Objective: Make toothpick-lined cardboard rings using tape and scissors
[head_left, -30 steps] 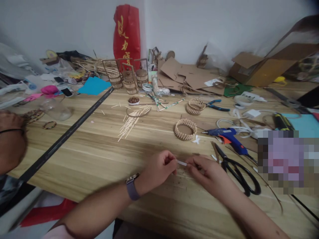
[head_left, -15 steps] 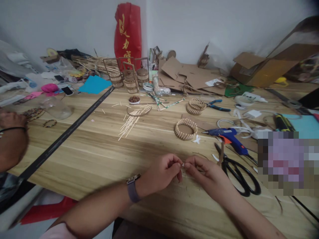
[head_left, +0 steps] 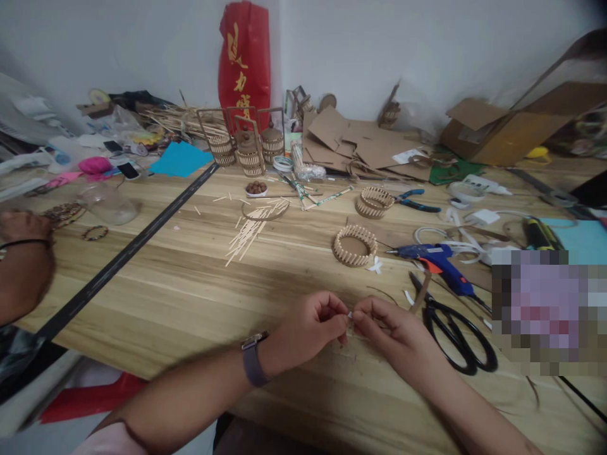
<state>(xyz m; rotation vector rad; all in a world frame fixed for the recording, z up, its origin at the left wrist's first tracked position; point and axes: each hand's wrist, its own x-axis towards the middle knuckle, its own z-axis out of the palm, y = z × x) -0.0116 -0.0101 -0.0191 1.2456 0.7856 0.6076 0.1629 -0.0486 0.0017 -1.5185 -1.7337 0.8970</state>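
Observation:
My left hand (head_left: 320, 325) and my right hand (head_left: 391, 328) meet low over the table, thumbs and forefingers pinched almost tip to tip. Between the fingertips a tiny white piece (head_left: 349, 314) shows; its kind is too small to make out. Just right of my right hand lie black-handled scissors (head_left: 453, 338) and a brown strip (head_left: 421, 292). Beyond my hands stands a ring of short wooden sticks (head_left: 355, 246), beside a white cut scrap (head_left: 375, 265). A blue glue gun (head_left: 434, 256) rests to the right.
A second stick ring (head_left: 374, 202) and pliers (head_left: 417, 201) lie farther back. Loose thin sticks (head_left: 251, 234) are scattered left of centre. Small lidded baskets (head_left: 250, 155) stand near a red bag (head_left: 244, 63). Another person's arm (head_left: 23, 265) rests at the left edge.
My hands stay pinched together in nearly the same place, with the fingertips slightly shifted and the white piece a little more visible. The view has moved very slightly.

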